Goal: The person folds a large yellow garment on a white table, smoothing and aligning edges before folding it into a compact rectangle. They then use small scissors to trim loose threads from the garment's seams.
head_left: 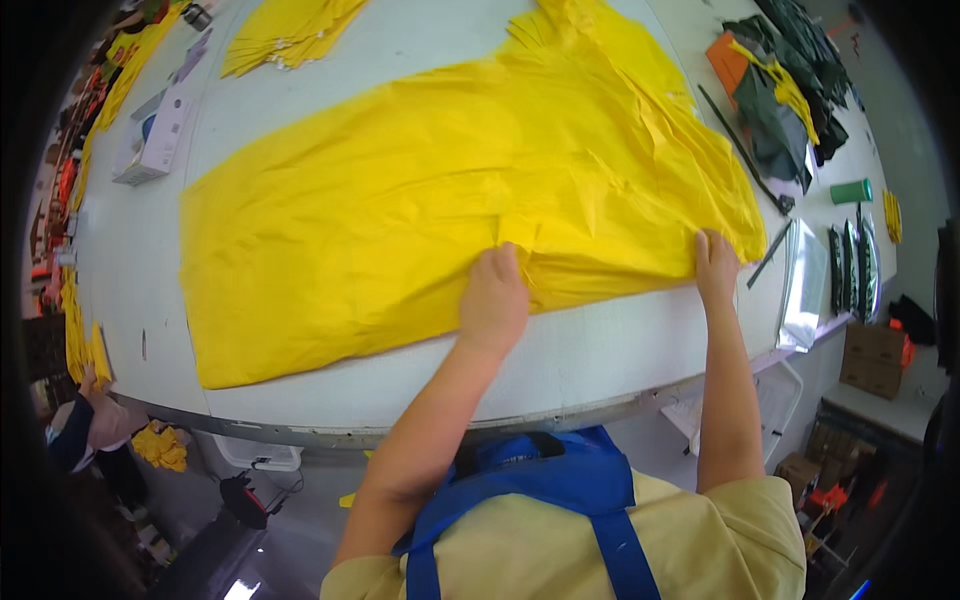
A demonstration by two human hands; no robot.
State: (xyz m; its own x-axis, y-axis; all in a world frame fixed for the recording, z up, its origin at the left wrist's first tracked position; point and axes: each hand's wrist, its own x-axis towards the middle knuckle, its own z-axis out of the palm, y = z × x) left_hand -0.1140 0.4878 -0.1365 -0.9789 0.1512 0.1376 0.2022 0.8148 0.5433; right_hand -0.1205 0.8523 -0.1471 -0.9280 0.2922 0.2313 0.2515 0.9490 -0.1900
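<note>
A large yellow garment (380, 220), thin and creased like a raincoat, lies spread across the white table (600, 350). Its long lower part reaches to the left, and its bunched end is at the far right. My left hand (495, 295) pinches a gathered fold at the middle of the near side, and creases fan out from the fingers. Near the right end of that same side, my right hand (716, 265) is closed on the garment's edge. Fabric partly hides the fingertips of both hands.
Folded yellow pieces (285, 35) lie at the back. On the left stands a white box (155, 140). To the right are dark green garments (775, 125), a green roll (851, 192), a black strip (735, 135) and clear plastic packages (803, 285). Another person's arm (75, 420) shows far left.
</note>
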